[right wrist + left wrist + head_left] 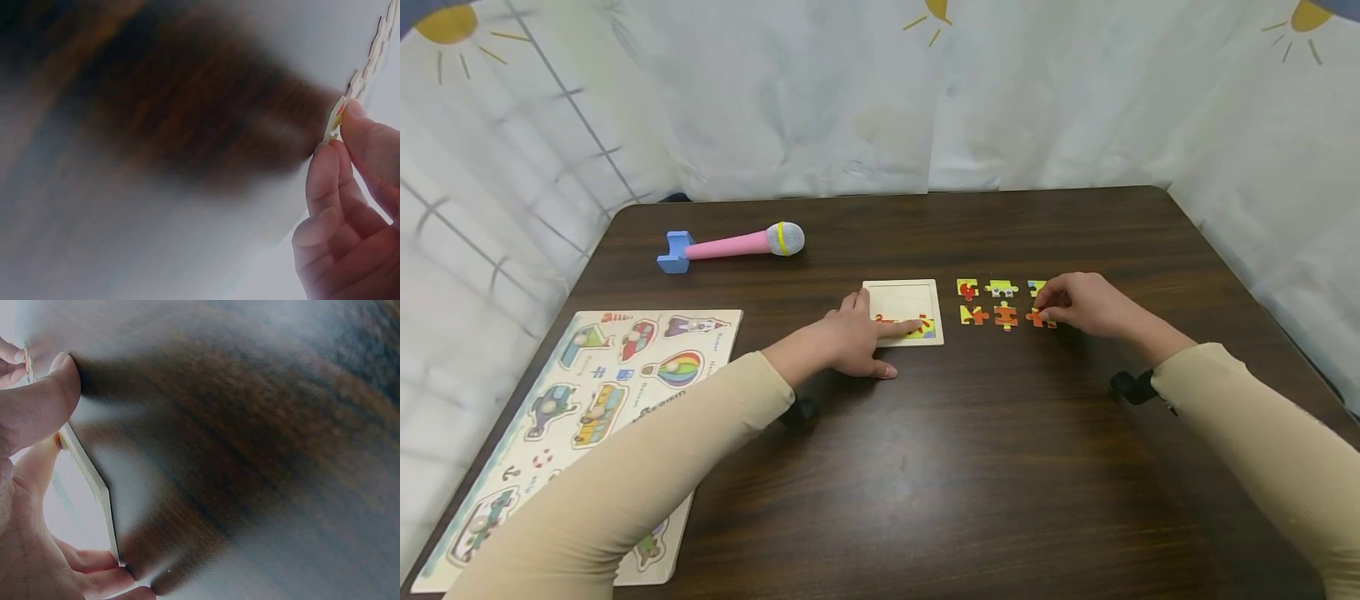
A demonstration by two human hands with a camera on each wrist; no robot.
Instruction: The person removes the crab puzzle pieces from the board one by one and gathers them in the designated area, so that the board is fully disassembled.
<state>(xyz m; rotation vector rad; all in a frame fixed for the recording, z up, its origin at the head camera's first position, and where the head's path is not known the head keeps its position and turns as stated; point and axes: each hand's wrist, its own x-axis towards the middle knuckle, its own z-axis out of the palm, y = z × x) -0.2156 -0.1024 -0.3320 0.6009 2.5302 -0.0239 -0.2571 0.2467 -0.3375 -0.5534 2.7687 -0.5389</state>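
Note:
A small square wooden puzzle tray (901, 298) lies mid-table, with yellow and red pieces along its lower part. My left hand (852, 340) rests at its left side, the straight index finger touching a puzzle piece (928, 330) in the lower right corner. In the left wrist view, other fingertips lie by the tray's edge (94, 478). To the right, my right hand (1086, 305) pinches an orange-red puzzle piece (1037, 317) between thumb and fingers; the right wrist view shows this piece (334, 122) tilted on edge. Fingers partly cover the yellow piece (1036, 287) above it.
Loose puzzle pieces (1005, 316) lie in two rows between tray and right hand. A pink toy microphone (730, 246) with a blue base lies at the back left. Under my left forearm is a large vehicle peg board (647, 333). White curtains (820, 100) hang behind the table.

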